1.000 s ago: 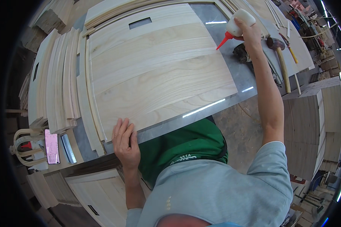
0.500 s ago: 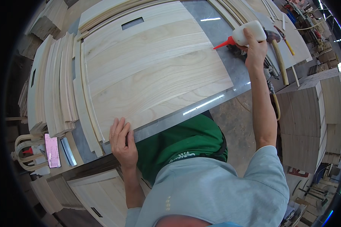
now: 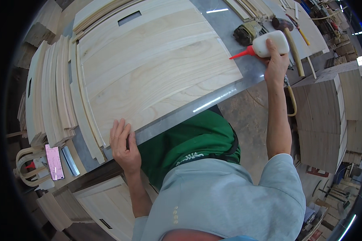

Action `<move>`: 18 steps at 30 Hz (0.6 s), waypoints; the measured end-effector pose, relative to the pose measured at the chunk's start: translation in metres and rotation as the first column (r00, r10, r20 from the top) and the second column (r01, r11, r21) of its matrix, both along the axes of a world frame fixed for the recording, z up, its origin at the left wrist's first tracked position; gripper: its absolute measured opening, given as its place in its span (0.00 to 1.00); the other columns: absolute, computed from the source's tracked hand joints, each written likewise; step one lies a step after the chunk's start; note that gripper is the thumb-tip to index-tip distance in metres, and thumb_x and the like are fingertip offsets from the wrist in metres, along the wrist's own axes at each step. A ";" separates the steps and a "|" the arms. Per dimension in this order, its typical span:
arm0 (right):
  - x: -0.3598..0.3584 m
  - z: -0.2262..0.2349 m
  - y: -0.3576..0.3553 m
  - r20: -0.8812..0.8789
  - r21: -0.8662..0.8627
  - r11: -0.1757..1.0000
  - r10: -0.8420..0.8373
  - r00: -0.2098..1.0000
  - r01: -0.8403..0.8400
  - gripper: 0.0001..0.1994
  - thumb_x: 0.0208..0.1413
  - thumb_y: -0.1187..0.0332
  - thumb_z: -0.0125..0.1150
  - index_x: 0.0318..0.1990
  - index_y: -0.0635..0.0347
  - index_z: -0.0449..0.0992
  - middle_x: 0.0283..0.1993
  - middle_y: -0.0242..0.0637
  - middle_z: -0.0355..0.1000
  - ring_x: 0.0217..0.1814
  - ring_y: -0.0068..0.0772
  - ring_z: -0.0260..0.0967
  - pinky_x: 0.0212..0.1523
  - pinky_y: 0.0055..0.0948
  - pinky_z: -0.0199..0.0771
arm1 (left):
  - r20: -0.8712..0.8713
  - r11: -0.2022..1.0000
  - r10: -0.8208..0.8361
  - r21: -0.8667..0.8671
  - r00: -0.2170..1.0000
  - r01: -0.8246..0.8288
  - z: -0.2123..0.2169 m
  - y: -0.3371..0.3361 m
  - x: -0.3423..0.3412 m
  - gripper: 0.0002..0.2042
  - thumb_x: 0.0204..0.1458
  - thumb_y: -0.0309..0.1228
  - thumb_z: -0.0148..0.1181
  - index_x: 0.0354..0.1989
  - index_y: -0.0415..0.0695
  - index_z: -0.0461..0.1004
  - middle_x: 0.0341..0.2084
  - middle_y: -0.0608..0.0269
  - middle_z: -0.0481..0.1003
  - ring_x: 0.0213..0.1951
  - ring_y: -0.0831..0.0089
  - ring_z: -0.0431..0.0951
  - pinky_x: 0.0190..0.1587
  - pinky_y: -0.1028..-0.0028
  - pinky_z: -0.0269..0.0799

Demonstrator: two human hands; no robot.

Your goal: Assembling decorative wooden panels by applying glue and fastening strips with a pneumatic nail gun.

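Grasped a white bottle in the right hand at upper right of the frame, with the thumb over its side and the fingers partly hidden beneath. Pointed its red nozzle to the left, with the tip at the right edge of a pale wooden panel; could not tell whether touching the wood or just above it. Laid the left hand, unclenched, at the panel's lower left corner, left of centre in the frame, with the fingertips on the wood. Had the panel flat on a grey table across the upper centre, with a dark slot near its top edge. Saw a mallet just beside the bottle at upper right, and a dark greenish device of unclear kind to its left. Saw stacked boards at the left, a phone with a pink screen below them, and a tall stack of panels at far right.
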State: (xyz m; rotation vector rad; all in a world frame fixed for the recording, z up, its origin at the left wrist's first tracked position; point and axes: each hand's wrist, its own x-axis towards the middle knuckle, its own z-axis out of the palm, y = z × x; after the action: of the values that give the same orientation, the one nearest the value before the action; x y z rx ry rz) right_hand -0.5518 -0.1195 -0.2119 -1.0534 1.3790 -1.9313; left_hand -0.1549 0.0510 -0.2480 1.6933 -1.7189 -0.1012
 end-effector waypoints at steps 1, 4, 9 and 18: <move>-0.004 0.000 0.008 0.006 0.016 1.000 0.013 1.000 -0.013 0.21 0.51 0.65 0.65 0.47 0.69 0.65 0.42 0.44 0.70 0.38 0.36 0.74 0.29 0.35 0.82 | 0.003 1.000 0.001 -0.004 1.000 -0.001 0.000 0.000 0.000 0.10 0.49 0.20 0.57 0.40 0.38 0.76 0.47 0.55 0.74 0.55 0.56 0.69 0.60 0.60 0.60; -0.012 0.000 0.032 0.041 0.089 0.996 -0.016 0.999 0.013 0.21 0.52 0.65 0.64 0.47 0.69 0.66 0.41 0.44 0.70 0.37 0.36 0.74 0.28 0.35 0.82 | 0.005 1.000 -0.002 -0.004 1.000 0.002 -0.002 0.000 0.001 0.10 0.49 0.20 0.57 0.41 0.38 0.76 0.47 0.56 0.74 0.56 0.56 0.69 0.60 0.60 0.59; -0.014 0.006 0.059 0.047 0.127 0.992 -0.018 0.999 0.012 0.21 0.52 0.64 0.64 0.48 0.68 0.66 0.42 0.44 0.71 0.39 0.37 0.74 0.30 0.35 0.82 | 0.000 1.000 -0.003 -0.001 1.000 0.003 0.000 0.000 -0.001 0.10 0.49 0.20 0.56 0.41 0.38 0.76 0.48 0.55 0.74 0.56 0.56 0.69 0.60 0.61 0.60; 0.067 0.026 0.064 0.368 -0.013 0.887 0.433 0.823 -0.462 0.20 0.54 0.68 0.59 0.52 0.66 0.65 0.47 0.43 0.70 0.49 0.40 0.71 0.44 0.44 0.78 | 0.173 0.985 -0.110 0.147 0.979 0.085 0.039 -0.022 0.055 0.14 0.46 0.20 0.57 0.44 0.40 0.75 0.52 0.54 0.71 0.59 0.55 0.63 0.60 0.62 0.59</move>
State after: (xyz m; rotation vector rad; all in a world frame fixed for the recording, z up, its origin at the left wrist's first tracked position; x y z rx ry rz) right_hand -0.4848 -0.0557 -0.1863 -0.8360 0.8925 -1.6021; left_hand -0.0994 0.0291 -0.2089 1.7630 -1.9706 -0.1185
